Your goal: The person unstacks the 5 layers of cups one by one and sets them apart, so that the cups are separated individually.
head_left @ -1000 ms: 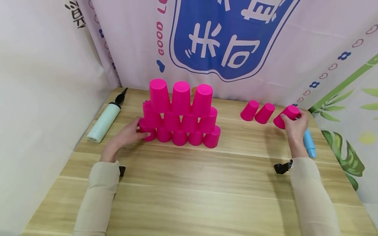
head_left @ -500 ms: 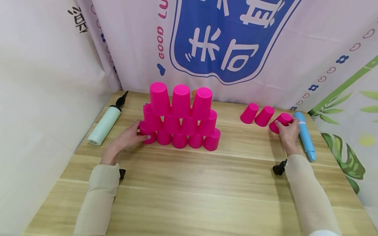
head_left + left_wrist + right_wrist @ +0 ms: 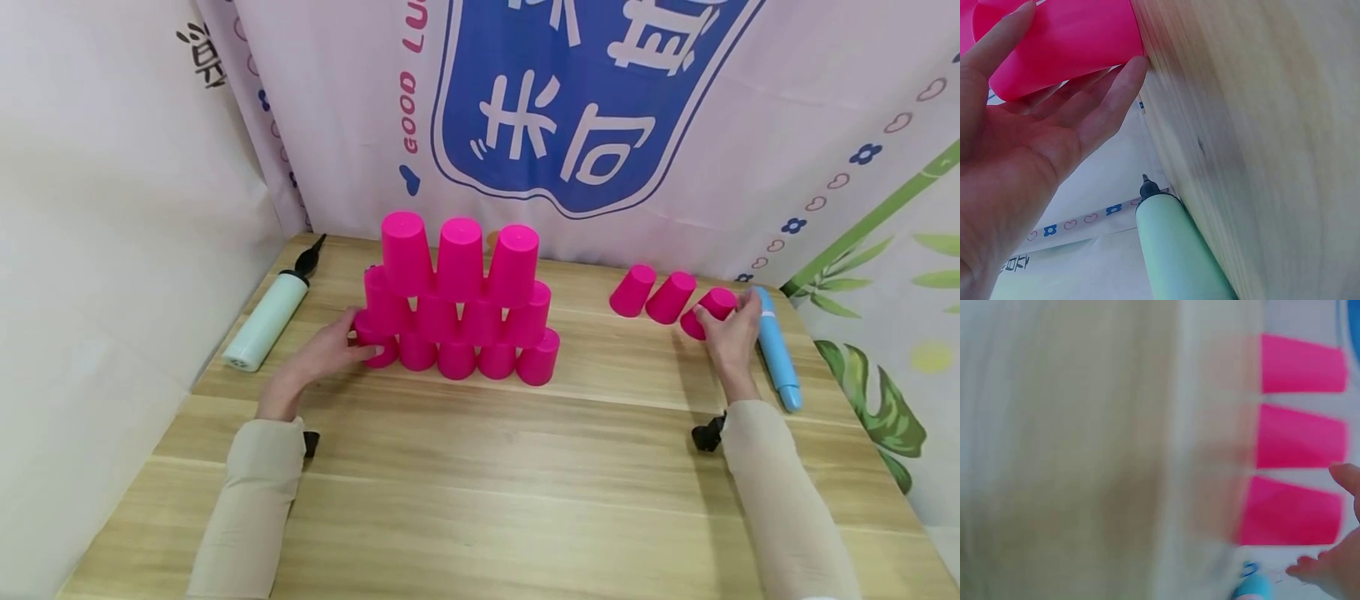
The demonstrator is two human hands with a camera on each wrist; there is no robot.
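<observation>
Upside-down pink cups [image 3: 456, 357] stand stacked in three rows, with three on top. My left hand [image 3: 324, 346] holds the leftmost bottom cup [image 3: 1079, 40], thumb on one side and fingers on the other in the left wrist view. To the right, two more upturned cups [image 3: 633, 291] stand side by side. A third cup [image 3: 1291, 515] is at the right end of this short row. Around it, my right hand [image 3: 731, 329] has its thumb and fingers spread. The right wrist view shows a gap between the fingertips and this cup.
A pale green hand pump [image 3: 266, 321] with a black nozzle lies left of the stack. Right of my right hand lies a blue tube-shaped pump [image 3: 778, 354]. A printed cloth [image 3: 337, 108] hangs behind the wooden table [image 3: 480, 500].
My right hand has brought the third cup left and down onto the table by the other two, and its fingers have come off it. My left hand stays at the stack.
</observation>
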